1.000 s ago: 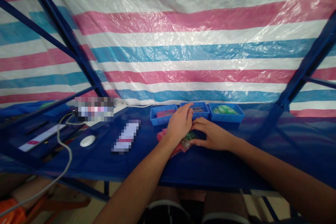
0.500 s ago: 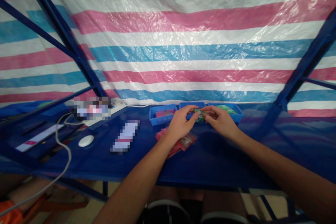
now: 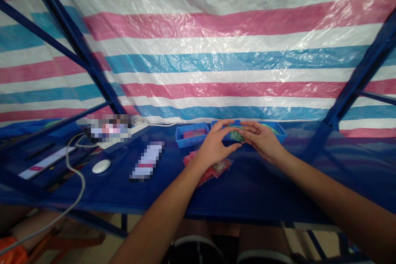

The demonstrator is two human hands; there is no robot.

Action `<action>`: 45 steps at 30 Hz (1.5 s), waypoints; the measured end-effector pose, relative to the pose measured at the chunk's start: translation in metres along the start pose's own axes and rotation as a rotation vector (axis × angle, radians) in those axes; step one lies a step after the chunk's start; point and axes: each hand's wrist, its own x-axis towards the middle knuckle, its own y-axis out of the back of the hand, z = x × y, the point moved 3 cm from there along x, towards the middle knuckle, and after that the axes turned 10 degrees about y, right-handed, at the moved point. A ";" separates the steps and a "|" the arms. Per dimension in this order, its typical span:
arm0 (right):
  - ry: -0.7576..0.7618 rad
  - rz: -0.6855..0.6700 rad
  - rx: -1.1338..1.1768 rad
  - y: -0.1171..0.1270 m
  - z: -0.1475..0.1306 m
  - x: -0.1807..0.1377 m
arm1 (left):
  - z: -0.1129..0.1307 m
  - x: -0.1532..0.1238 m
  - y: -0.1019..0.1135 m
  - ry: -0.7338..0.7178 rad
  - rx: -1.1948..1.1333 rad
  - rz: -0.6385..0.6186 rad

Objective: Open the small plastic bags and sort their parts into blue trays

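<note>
In the head view, a small green packet [image 3: 236, 136] is between my two hands above the blue table. My right hand [image 3: 262, 141] pinches it from the right side. My left hand [image 3: 216, 143] is at its left, thumb spread away from the fingers; the fingertips are at the packet's upper edge, and whether they touch it I cannot tell. Beneath my left hand lies a pile of red clear-wrapped packets [image 3: 213, 170], partly covered by the wrist. Behind the hands stand a left blue tray [image 3: 185, 143] with reddish contents, a middle tray [image 3: 215, 123] mostly hidden, and a right tray [image 3: 281, 135] with green contents.
A blurred phone-like object [image 3: 147, 161] and a white oval object [image 3: 101, 166] lie left on the blue table [image 3: 247, 198]. A pale cable [image 3: 78, 173] runs over the left side. Blue metal posts [image 3: 349, 90] and a striped plastic sheet [image 3: 222, 62] stand behind.
My left thumb has come away from the green packet and the left fingers have spread. The packet has turned to show more of its face, with my right hand still pinching it.
</note>
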 end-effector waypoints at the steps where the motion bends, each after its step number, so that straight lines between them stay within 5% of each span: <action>1: -0.034 -0.005 0.032 -0.001 0.000 0.000 | 0.000 0.000 0.000 -0.031 0.024 0.005; 8: -0.099 -0.071 -0.005 -0.003 -0.010 -0.001 | -0.010 0.002 0.003 0.142 0.018 0.040; 14: 0.028 -0.138 -0.227 -0.001 -0.008 0.000 | -0.013 0.001 0.001 0.314 -0.144 0.021; 23: -0.109 -0.054 -0.040 0.005 -0.002 -0.001 | 0.004 -0.002 0.002 -0.045 0.082 -0.060; 29: -0.239 -0.097 0.006 -0.006 -0.008 -0.005 | -0.001 0.001 0.004 0.070 0.064 0.012; 36: -0.093 -0.160 -0.208 -0.003 -0.008 -0.004 | -0.004 0.001 0.003 0.264 -0.073 0.022; 42: -0.276 -0.128 0.036 -0.002 -0.006 -0.004 | 0.005 -0.001 0.004 0.000 0.029 -0.001; 45: -0.385 -0.179 0.078 -0.005 -0.006 -0.006 | 0.002 0.000 0.003 -0.018 0.039 -0.016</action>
